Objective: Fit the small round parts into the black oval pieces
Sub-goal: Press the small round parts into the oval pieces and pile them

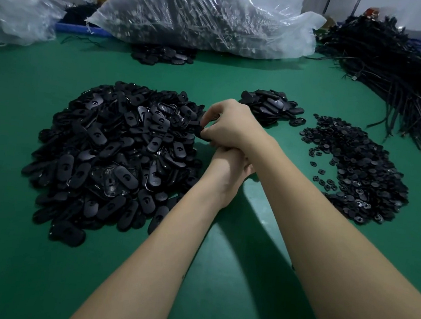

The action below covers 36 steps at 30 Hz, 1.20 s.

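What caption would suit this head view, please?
Crossed hands, right hand gripping a black oval piece, between oval-piece heap and small round parts.

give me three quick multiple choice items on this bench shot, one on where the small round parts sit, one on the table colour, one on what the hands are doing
1. Where is the pile of small round parts relative to the hands?
A. On the person's right
B. On the person's left
C. Inside the clear bag

2. What colour is the table?
A. White
B. Green
C. Red

3. What is the state of the right hand?
A. Flat and open on the table
B. Out of view
C. Fingers curled on a black piece, crossed above the left hand

Answers:
1 A, the round parts lie right of the arms, while the big pile of black oval pieces lies left.
2 B, the bare surface around the piles is green.
3 C, the fingertips pinch a dark piece at the oval pile's edge; what the left hand holds is hidden.
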Each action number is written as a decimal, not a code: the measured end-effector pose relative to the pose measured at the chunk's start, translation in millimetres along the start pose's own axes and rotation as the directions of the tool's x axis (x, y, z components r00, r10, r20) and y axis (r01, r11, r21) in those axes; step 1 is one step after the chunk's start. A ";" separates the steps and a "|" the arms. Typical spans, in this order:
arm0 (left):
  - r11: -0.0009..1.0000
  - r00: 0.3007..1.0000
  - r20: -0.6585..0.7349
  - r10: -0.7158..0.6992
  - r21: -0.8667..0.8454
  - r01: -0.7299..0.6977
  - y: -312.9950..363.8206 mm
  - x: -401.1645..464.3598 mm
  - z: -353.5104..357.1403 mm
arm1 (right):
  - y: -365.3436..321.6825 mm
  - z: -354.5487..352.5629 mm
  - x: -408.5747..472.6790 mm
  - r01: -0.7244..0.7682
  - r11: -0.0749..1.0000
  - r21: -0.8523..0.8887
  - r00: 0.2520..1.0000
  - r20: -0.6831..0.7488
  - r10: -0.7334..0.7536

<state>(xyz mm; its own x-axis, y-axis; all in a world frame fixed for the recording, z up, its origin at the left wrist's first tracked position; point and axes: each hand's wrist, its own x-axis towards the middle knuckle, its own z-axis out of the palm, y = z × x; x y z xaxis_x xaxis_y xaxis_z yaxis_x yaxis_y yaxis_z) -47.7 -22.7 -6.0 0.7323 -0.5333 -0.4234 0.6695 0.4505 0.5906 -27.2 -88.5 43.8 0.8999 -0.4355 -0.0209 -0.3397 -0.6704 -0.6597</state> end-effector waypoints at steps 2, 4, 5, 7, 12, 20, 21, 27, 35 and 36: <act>0.996 0.980 0.193 -0.037 0.086 0.020 -1.6 6.0 0.0 | 7.5 -8.5 -5.4 -0.008 0.999 0.047 0.999 -0.036 0.010; 0.964 0.966 0.257 -0.015 0.261 -0.055 -3.0 11.5 0.1 | 17.4 -19.9 -12.1 -0.007 0.997 0.081 0.996 -0.092 0.015; 0.953 0.962 0.275 -0.007 0.293 -0.077 -4.0 10.1 -0.2 | 23.5 -25.6 -16.7 -0.013 0.993 0.114 0.992 -0.120 0.026; 0.949 0.962 0.273 0.014 0.301 -0.099 -2.3 9.6 -1.0 | 38.2 -35.9 -28.5 -0.027 0.978 0.205 0.983 -0.171 0.062; 0.950 0.964 0.262 0.043 0.288 -0.121 -1.9 9.1 -1.8 | 78.7 -51.6 -61.1 -0.076 0.877 0.474 0.974 -0.153 0.167; 0.914 0.958 0.285 0.044 0.376 -0.154 -3.2 3.4 -2.1 | 112.0 -90.2 -84.3 -0.197 0.931 0.308 0.951 -0.173 0.258; 0.917 0.959 0.280 0.047 0.369 -0.153 -3.5 4.1 -2.2 | 118.9 -96.5 -87.0 -0.235 0.957 0.170 0.938 -0.217 0.269; 0.924 0.961 0.270 0.051 0.352 -0.148 -3.0 5.0 -0.8 | 134.9 -106.5 -101.2 -0.318 0.944 -0.089 0.947 -0.081 0.311; 0.918 0.957 0.286 0.038 0.368 -0.147 -1.0 2.5 -1.5 | 127.4 -98.3 -97.4 -0.299 0.924 -0.236 0.953 -0.120 0.278; 0.918 0.957 0.287 0.037 0.370 -0.146 -0.9 2.8 -1.8 | 125.8 -97.1 -96.7 -0.296 0.916 -0.270 0.954 -0.127 0.271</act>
<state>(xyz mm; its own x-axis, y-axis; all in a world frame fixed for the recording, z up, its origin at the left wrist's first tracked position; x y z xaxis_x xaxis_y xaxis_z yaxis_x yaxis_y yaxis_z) -46.0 -23.4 -9.0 0.6903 -0.6992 -0.1863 0.4612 0.2267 0.8578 -183.5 -189.0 35.8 0.7321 -0.6733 -0.1030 -0.6513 -0.6477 -0.3954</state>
